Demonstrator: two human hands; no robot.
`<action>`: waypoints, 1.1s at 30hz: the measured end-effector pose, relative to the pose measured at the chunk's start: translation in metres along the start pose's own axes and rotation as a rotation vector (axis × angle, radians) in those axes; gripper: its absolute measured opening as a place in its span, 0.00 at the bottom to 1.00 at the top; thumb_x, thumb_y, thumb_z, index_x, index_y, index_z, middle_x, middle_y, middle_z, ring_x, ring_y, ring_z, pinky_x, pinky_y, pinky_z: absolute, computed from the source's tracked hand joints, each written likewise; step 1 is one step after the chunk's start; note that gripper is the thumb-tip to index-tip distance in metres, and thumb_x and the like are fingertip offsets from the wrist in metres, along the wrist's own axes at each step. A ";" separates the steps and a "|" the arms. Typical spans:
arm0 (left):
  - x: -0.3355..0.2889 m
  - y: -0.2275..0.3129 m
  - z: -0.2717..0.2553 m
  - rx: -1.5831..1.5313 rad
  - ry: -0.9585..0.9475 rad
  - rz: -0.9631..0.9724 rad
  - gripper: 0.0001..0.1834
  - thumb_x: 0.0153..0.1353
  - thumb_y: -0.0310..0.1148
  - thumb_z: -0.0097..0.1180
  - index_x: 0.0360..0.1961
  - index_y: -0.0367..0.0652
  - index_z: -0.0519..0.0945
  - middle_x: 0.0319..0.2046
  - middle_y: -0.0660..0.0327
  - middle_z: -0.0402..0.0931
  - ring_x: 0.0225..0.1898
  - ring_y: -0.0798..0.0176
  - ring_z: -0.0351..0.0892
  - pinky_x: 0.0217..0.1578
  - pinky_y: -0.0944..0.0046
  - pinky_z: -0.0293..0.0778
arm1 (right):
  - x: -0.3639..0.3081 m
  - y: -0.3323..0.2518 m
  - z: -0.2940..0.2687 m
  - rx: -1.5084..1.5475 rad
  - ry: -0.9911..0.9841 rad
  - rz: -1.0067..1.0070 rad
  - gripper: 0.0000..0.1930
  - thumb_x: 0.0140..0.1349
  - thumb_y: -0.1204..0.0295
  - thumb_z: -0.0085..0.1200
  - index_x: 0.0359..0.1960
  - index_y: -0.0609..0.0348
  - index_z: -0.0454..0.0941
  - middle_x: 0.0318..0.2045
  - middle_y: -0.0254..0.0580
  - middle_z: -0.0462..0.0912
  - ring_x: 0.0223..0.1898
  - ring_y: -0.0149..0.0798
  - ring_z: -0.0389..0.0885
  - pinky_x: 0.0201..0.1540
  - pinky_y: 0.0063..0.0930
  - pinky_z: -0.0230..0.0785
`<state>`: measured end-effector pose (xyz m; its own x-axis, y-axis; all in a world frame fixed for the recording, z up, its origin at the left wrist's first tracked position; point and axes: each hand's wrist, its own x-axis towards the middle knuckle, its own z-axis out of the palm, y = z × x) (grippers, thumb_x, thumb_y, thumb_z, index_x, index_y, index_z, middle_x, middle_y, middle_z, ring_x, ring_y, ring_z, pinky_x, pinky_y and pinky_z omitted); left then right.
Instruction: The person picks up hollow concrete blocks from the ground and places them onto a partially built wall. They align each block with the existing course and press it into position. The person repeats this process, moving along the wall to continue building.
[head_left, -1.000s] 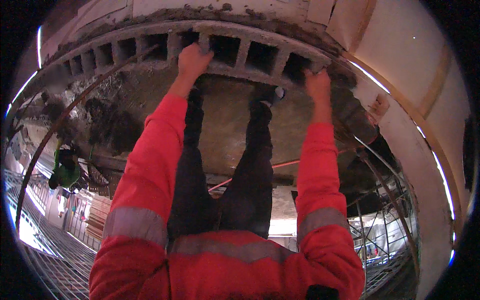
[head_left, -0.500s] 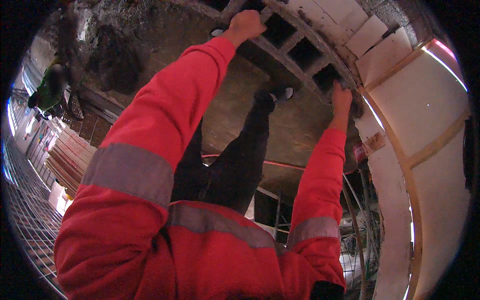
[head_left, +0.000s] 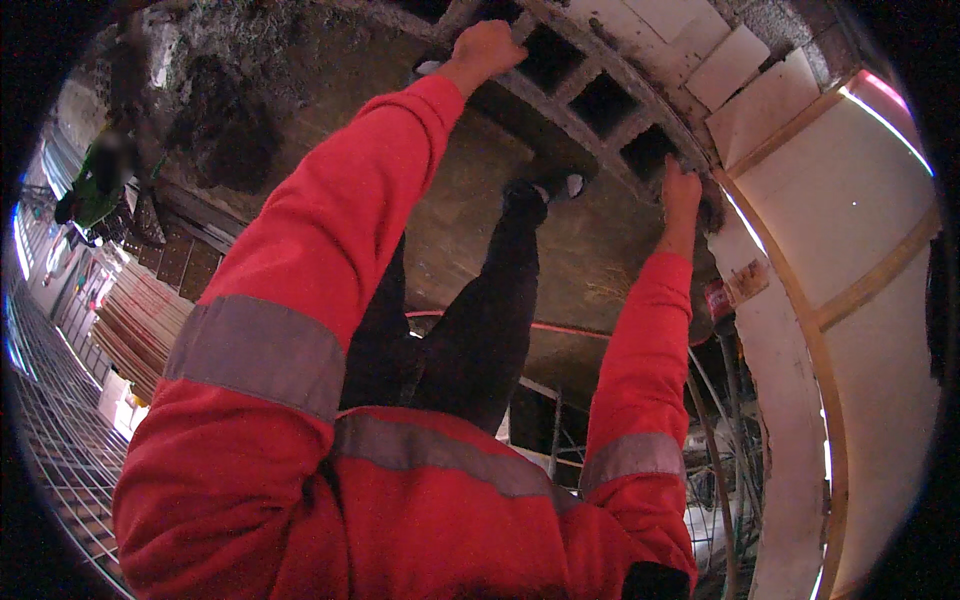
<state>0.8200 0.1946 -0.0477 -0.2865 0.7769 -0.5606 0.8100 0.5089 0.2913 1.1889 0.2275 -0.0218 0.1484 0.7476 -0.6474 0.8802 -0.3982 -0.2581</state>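
Observation:
A grey hollow concrete block (head_left: 580, 79), its dark square cavities facing up, sits in the row at the top of the wall in front of me. My left hand (head_left: 488, 47) is closed over the block's left end, with the fingertips out of sight. At the right end, my right hand (head_left: 682, 186) is closed around the block's edge beside the last cavity; its fingers are partly hidden. Both arms reach forward in red sleeves with grey bands.
White boards framed with wooden strips (head_left: 825, 310) rise close on my right. A red hose (head_left: 570, 328) crosses the floor behind my legs. At the left are a person in green (head_left: 98, 190), stacked boards (head_left: 140, 325) and wire mesh (head_left: 70, 450).
Very little differs. Both hands stay on the block, and the view has shifted slightly.

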 end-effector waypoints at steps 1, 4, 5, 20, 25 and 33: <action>-0.001 -0.002 -0.001 0.013 0.001 0.002 0.28 0.47 0.53 0.57 0.31 0.34 0.81 0.31 0.44 0.78 0.36 0.43 0.79 0.40 0.49 0.74 | 0.001 0.001 0.002 0.058 -0.009 -0.042 0.29 0.55 0.53 0.53 0.43 0.72 0.74 0.43 0.65 0.77 0.48 0.61 0.73 0.51 0.44 0.64; -0.010 0.008 -0.006 0.001 0.061 0.026 0.28 0.48 0.53 0.58 0.37 0.36 0.79 0.35 0.45 0.78 0.39 0.44 0.78 0.41 0.50 0.74 | 0.011 0.027 0.007 0.110 -0.032 -0.038 0.32 0.54 0.51 0.53 0.44 0.75 0.73 0.44 0.66 0.76 0.49 0.60 0.73 0.52 0.42 0.62; -0.015 0.014 -0.008 -0.030 0.118 0.034 0.27 0.48 0.51 0.59 0.38 0.37 0.78 0.35 0.47 0.78 0.39 0.45 0.78 0.41 0.51 0.74 | 0.016 0.035 0.008 0.050 -0.048 0.043 0.33 0.54 0.50 0.52 0.46 0.75 0.72 0.45 0.66 0.75 0.50 0.58 0.72 0.52 0.41 0.62; -0.097 -0.084 -0.076 -0.264 0.443 -0.293 0.23 0.52 0.45 0.56 0.44 0.40 0.77 0.31 0.53 0.80 0.35 0.50 0.79 0.38 0.55 0.72 | -0.008 0.006 -0.009 -0.057 0.008 0.004 0.33 0.58 0.49 0.48 0.50 0.73 0.70 0.46 0.64 0.75 0.51 0.59 0.72 0.54 0.42 0.62; -0.105 -0.051 -0.040 -0.320 0.199 -0.192 0.26 0.53 0.46 0.56 0.48 0.38 0.75 0.31 0.51 0.79 0.35 0.48 0.79 0.38 0.54 0.72 | -0.008 0.009 -0.009 0.049 0.043 -0.027 0.31 0.61 0.50 0.43 0.48 0.72 0.71 0.46 0.67 0.74 0.51 0.61 0.71 0.53 0.43 0.62; -0.075 0.006 -0.022 -0.131 0.252 -0.133 0.25 0.56 0.47 0.53 0.48 0.39 0.76 0.34 0.44 0.78 0.37 0.43 0.77 0.39 0.51 0.72 | -0.002 0.012 0.000 -0.061 0.125 0.004 0.30 0.62 0.51 0.42 0.43 0.73 0.74 0.41 0.70 0.75 0.48 0.63 0.72 0.49 0.45 0.63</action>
<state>0.8352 0.1474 0.0129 -0.5165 0.7598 -0.3950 0.6892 0.6426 0.3348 1.1990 0.2214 -0.0240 0.2039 0.8080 -0.5528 0.9048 -0.3711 -0.2087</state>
